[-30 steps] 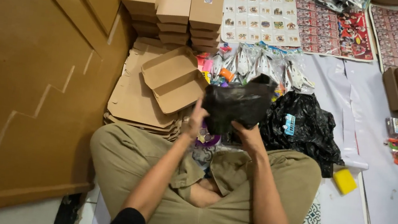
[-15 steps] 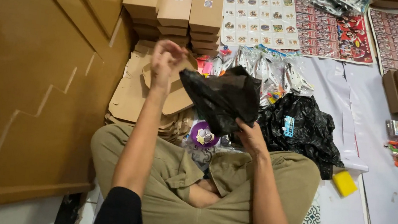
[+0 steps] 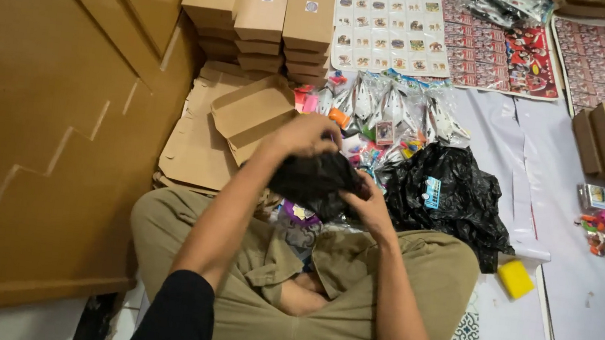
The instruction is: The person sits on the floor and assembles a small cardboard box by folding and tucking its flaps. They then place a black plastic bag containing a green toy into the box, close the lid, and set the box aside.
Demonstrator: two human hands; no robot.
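Both the left hand (image 3: 305, 133) and right hand (image 3: 369, 205) grasp a small black plastic bag (image 3: 314, 183) between them above the lap; a loose grip could spill its contents onto the packets (image 3: 390, 115) just beyond.

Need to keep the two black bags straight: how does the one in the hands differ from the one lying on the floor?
The black bag in the hands is bunched small and held up over the lap, left hand on top, right hand beside it. The black bag on the floor is larger, spread out, and no hand touches it. The floor bag carries a small blue tag; none shows on the held one. Both are crinkled, glossy black plastic.
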